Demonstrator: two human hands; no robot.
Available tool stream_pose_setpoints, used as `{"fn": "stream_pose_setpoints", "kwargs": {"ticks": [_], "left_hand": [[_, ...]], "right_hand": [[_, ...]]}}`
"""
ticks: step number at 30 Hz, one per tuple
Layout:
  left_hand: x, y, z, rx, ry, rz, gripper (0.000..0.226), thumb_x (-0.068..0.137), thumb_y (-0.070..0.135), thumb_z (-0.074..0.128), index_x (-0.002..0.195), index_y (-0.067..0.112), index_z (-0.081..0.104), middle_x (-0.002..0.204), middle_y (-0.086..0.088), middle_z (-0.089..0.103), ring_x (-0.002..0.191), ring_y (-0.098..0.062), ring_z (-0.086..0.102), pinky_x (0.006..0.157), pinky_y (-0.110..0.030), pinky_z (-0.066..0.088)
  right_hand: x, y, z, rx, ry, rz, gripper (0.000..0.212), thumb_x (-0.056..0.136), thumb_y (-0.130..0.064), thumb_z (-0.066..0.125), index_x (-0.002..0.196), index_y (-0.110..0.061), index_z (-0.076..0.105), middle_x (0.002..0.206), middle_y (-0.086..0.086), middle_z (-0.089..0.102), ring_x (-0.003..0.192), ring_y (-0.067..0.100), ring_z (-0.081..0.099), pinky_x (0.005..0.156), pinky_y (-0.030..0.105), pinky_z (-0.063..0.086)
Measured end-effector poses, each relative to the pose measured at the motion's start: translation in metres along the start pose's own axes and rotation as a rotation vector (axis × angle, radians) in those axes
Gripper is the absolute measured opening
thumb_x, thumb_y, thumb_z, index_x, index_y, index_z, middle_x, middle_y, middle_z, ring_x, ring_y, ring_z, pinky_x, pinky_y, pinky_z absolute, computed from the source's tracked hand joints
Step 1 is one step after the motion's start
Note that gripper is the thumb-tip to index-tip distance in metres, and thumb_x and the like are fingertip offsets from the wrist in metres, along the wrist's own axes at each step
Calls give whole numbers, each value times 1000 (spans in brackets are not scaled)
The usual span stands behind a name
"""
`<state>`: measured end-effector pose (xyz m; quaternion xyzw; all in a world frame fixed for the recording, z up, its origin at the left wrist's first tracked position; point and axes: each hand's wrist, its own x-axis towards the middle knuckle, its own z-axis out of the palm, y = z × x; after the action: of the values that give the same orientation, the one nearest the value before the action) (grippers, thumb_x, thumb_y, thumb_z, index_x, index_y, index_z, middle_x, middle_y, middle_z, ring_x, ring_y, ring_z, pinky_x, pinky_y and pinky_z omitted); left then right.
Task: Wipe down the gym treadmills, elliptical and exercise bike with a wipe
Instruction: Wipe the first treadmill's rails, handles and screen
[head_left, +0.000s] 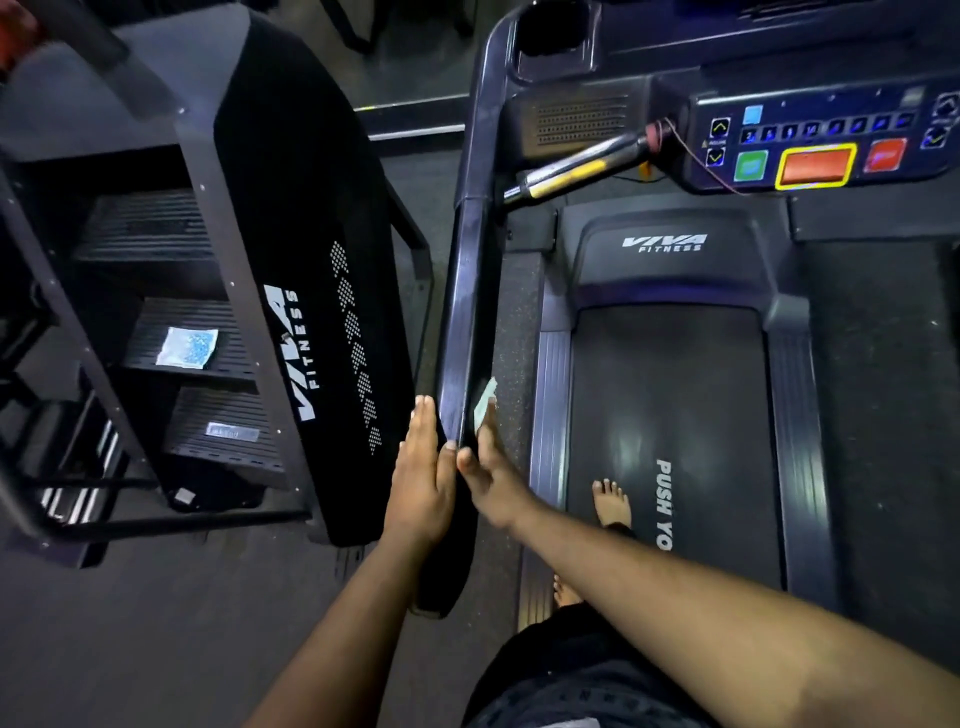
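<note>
I am standing on the treadmill belt (670, 415) and working the treadmill's left side handrail (467, 291), near its rear end. The step in hand, as I judge it, is wiping this rail along its length.

Procedure for a good pass:
1. Keep the wipe (485, 402) flat against the inner face of the rail, not bunched.
2. Use the opposite hand as a counter-support, so pressure is even.
3. Travel in one direction along the rail, toward the console (826, 140), overlapping each stroke.
4. Cover the top and outer face as well; the rounded rear tip is easily missed.

Finger state:
- My right hand (491, 480) presses the wipe to the rail's inner side. The fingers run nearly straight along the rail; the thumb lies against the rail's top edge. I cannot tell whether any fingertip pinches the wipe.
- My left hand (423, 473) is flat, fingers straight and together, resting on the rail's outer side. It holds nothing.

A small packet (188, 347) lies on a step of the neighbouring stair machine (291, 291).
</note>
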<state>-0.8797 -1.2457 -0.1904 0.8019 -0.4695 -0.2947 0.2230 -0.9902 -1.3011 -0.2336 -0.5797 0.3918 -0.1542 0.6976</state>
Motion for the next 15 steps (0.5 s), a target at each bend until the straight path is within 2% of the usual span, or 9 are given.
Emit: {"fn": "stream_pose_setpoints", "kwargs": {"ticks": [3, 5, 7, 10, 12, 15], "left_hand": [[23, 5, -1, 0, 7, 13, 69, 103, 51, 30, 163, 23, 8, 169, 9, 5, 155, -1, 3, 128, -45, 13], [37, 12, -1, 28, 11, 18, 67, 104, 50, 29, 163, 23, 10, 170, 7, 7, 156, -4, 5, 128, -48, 15], [48, 19, -1, 52, 27, 28, 65, 104, 43, 31, 162, 22, 10, 168, 7, 7, 156, -8, 7, 127, -48, 16], [60, 27, 0, 74, 45, 30, 64, 105, 42, 32, 162, 25, 9, 167, 12, 5, 156, -4, 5, 128, -46, 16], [59, 28, 0, 88, 48, 27, 62, 105, 44, 31, 161, 29, 7, 167, 15, 4, 155, 1, 3, 128, -45, 17], [61, 30, 0, 108, 46, 21, 61, 105, 49, 26, 159, 33, 3, 169, 13, 3, 154, 4, 1, 127, -45, 18]], "right_hand": [[15, -9, -3, -40, 36, -99, 123, 72, -98, 20, 154, -18, -24, 164, 1, -30, 153, 16, -22, 128, 42, -4], [49, -31, -19, -30, 125, -125, 125, 75, -97, 20, 157, -10, -17, 166, 6, -23, 155, 19, -19, 127, 41, -5], [79, -50, -41, 35, 191, -64, 134, 67, -103, 17, 160, -10, -10, 169, 6, -14, 156, 18, -11, 127, 40, -2], [103, -51, -66, 84, 151, 66, 145, 51, -110, 14, 161, -18, -9, 170, 3, -6, 156, 17, -2, 126, 35, 2], [95, -38, -61, 99, 102, 48, 144, 53, -109, 17, 160, -17, -12, 170, 4, -6, 156, 18, -2, 126, 31, 3], [80, -30, -44, 85, 81, -35, 138, 63, -104, 21, 158, -10, -13, 168, 4, -15, 155, 16, -12, 126, 29, -2]]}}
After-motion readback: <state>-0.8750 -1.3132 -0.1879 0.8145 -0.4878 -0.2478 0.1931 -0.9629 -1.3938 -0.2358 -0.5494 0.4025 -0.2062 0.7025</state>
